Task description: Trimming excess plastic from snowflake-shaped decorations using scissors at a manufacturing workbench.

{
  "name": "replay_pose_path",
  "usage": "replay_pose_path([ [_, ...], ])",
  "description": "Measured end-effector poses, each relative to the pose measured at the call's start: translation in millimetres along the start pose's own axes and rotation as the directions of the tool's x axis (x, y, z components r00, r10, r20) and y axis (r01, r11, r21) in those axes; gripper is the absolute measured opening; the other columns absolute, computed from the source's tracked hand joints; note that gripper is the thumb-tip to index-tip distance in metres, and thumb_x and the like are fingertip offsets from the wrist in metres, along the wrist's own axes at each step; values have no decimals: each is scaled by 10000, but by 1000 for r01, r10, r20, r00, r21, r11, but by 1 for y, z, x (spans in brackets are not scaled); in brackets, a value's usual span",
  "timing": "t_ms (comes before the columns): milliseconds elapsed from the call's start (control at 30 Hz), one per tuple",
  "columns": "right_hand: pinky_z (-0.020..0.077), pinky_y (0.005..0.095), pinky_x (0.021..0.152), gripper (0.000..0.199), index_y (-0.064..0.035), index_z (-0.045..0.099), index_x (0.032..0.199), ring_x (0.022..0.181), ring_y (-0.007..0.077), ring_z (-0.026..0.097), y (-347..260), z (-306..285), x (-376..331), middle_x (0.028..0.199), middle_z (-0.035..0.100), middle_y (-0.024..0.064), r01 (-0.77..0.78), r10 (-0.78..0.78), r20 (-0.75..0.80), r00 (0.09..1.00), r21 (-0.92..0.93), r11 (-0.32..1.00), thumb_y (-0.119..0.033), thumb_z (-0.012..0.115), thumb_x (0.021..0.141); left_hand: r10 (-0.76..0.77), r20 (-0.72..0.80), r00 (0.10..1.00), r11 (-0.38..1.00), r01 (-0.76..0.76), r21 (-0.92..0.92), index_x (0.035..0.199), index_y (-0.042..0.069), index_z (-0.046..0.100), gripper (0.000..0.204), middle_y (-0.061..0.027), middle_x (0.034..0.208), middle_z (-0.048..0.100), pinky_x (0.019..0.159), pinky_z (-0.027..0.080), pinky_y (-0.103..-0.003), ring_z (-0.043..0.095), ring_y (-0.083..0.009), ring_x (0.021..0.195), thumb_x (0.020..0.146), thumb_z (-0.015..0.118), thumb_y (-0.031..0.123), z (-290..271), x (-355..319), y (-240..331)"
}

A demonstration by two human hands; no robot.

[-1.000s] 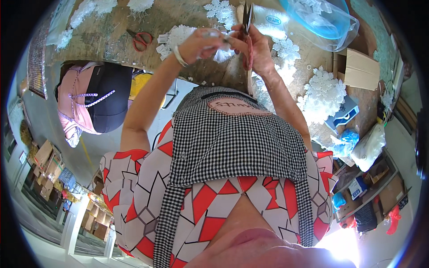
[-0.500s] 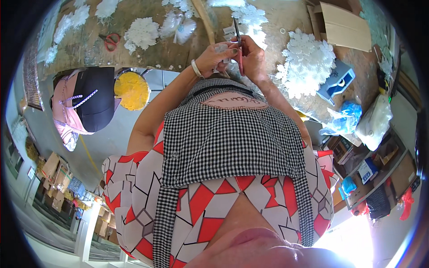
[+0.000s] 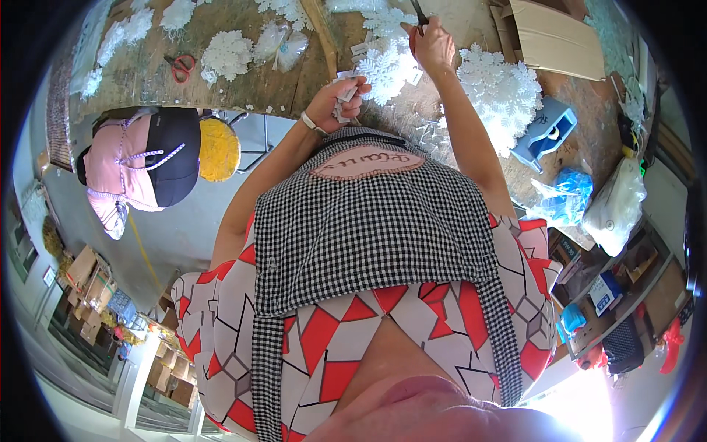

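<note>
My left hand (image 3: 328, 104) is closed around a few small white tags (image 3: 345, 94) at the table's near edge, just above my checked apron. Farther out and to the right, my right hand (image 3: 433, 50) grips scissors (image 3: 420, 12), with the dark blades pointing away from me. Most of the handle is hidden in my fingers. Between the two hands lies a spread of white snowflake cutouts (image 3: 384, 70). A larger heap of white snowflakes (image 3: 501, 96) sits right of my right forearm.
Red-handled scissors (image 3: 180, 68) and more snowflake bunches (image 3: 227, 55) lie to the left. A wooden strip (image 3: 319, 33) crosses the table. Rightward are a cardboard box (image 3: 556, 37), a blue-grey tape dispenser (image 3: 545, 134) and plastic bags (image 3: 617, 210). A yellow round stool (image 3: 219, 151) stands near another person (image 3: 140, 158).
My right hand with the scissors has moved forward and right, away from my left hand. My left hand has shifted slightly left and nearer, keeping the tags.
</note>
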State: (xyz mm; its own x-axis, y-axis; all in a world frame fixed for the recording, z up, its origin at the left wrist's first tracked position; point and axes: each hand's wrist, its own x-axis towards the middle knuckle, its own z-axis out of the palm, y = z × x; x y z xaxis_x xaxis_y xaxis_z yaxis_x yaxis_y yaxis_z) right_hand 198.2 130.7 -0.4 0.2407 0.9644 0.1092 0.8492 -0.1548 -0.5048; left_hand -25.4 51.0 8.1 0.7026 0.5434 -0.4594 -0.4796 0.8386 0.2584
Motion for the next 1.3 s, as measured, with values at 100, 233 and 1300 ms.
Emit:
replay_pose_path([
  [100,476,397,645,399,-14,550,858,732,370,602,25,32,21,746,619,187,-99,99,-21,995,7,995,-377,648,725,-5,48,999,997,1,81,1017,42,483,175,0,693,494,378,271,-185,359,-63,471,879,427,134,0,1,1],
  [233,481,334,656,385,-1,565,931,717,254,623,27,31,15,768,630,133,-65,95,-71,993,341,938,-226,723,662,-10,86,996,1000,10,-5,1040,35,474,206,3,681,516,381,286,-191,388,-79,487,850,471,113,-8,-2,5],
  [1300,448,313,644,104,-39,557,864,735,179,531,133,-100,-77,766,577,58,-297,-89,314,945,715,-633,-11,592,771,32,7,999,955,-32,294,957,63,527,142,57,606,405,385,267,-161,351,-27,452,848,532,154,20,67,16],
])
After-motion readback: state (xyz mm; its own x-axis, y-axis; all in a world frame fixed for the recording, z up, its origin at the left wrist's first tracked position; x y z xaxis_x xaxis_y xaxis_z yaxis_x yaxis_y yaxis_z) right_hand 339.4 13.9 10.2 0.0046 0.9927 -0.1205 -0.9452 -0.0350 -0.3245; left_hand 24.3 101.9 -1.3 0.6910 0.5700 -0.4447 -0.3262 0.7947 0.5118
